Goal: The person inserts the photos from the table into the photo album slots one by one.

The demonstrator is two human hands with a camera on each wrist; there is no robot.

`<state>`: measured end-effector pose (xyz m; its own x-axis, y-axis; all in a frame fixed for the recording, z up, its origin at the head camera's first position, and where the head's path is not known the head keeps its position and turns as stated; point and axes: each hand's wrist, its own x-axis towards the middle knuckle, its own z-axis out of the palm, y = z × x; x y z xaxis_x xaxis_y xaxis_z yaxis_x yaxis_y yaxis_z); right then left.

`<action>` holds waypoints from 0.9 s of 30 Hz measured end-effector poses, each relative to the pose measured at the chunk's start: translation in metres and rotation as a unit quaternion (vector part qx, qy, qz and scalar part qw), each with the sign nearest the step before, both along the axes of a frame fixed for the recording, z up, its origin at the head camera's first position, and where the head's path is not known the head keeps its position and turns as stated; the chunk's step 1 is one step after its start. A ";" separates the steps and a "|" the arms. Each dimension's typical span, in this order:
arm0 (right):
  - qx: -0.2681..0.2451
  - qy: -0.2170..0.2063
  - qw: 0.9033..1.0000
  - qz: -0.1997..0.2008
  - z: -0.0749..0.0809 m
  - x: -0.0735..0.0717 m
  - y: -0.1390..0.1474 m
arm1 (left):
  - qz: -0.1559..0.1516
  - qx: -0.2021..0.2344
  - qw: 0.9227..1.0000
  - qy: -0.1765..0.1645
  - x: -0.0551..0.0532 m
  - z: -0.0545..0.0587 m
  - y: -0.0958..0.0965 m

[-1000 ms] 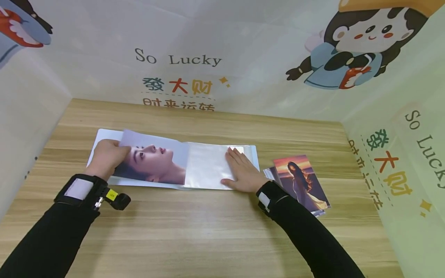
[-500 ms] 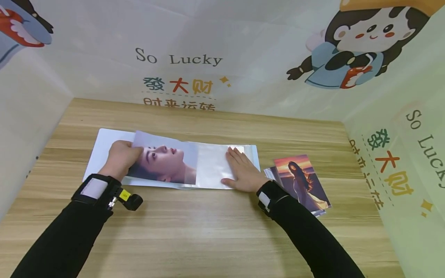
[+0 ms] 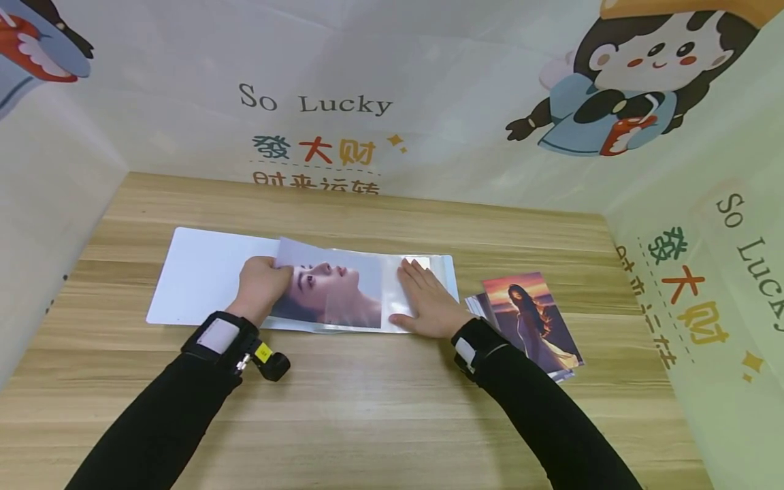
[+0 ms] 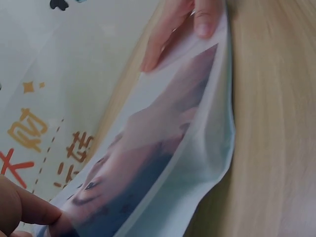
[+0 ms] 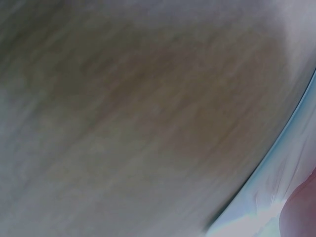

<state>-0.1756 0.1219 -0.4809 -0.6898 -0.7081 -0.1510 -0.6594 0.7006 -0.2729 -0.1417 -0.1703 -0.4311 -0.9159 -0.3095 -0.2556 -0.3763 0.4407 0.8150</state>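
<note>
An open photo album lies flat on the table, its left side white and its right side a clear sleeve page. My left hand pinches the left end of a portrait photo, whose right part sits inside the clear sleeve. In the left wrist view the photo runs between both hands, and the sleeve's near edge bulges a little. My right hand rests flat with spread fingers on the sleeve's right end. A small part of that hand shows in the right wrist view.
To the right lies a stack of photos, the top one a figure before a sunset; my right forearm partly covers it. A printed white sheet walls the back and sides of the wooden table.
My left hand has moved right with the portrait photo, sliding it deeper into the sleeve and uncovering the album's white left side. The right hand has stayed in place.
</note>
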 end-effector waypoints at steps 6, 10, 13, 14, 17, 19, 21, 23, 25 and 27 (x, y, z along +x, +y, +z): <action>-0.008 0.000 1.000 -0.004 0.001 0.001 -0.001 | -0.001 -0.018 0.999 0.027 -0.001 -0.010 0.021; -0.005 0.003 1.000 -0.004 0.001 0.001 -0.002 | 0.002 -0.021 0.999 0.032 -0.001 -0.014 0.028; 0.002 0.007 1.000 -0.003 0.000 0.001 -0.002 | 0.002 -0.022 0.999 0.032 0.000 -0.015 0.032; 0.004 0.007 1.000 -0.004 0.000 0.000 -0.003 | 0.001 -0.025 0.999 0.033 0.000 -0.015 0.033; 0.005 0.007 1.000 -0.007 -0.001 0.000 -0.004 | -0.004 -0.033 0.999 0.035 0.000 -0.016 0.035; -0.001 0.003 1.000 -0.009 -0.001 -0.001 -0.004 | -0.008 -0.037 0.999 0.032 0.000 -0.016 0.037; -0.003 0.000 1.000 -0.011 -0.001 -0.001 -0.005 | -0.015 -0.040 0.999 0.026 0.001 -0.018 0.040; -0.005 -0.003 1.000 -0.013 -0.001 -0.001 -0.005 | -0.025 -0.041 0.999 0.020 0.001 -0.019 0.044; -0.004 -0.005 1.000 -0.014 0.000 -0.001 -0.005 | -0.037 -0.040 0.998 0.022 0.001 -0.021 0.048; -0.004 -0.006 1.000 -0.014 -0.001 0.000 -0.006 | -0.047 -0.038 0.998 0.027 0.002 -0.023 0.052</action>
<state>-0.1760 0.1162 -0.4815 -0.7077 -0.6893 -0.1547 -0.6356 0.7169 -0.2866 -0.1396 -0.1184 -0.4546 -0.9537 -0.2385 -0.1831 -0.2863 0.5340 0.7956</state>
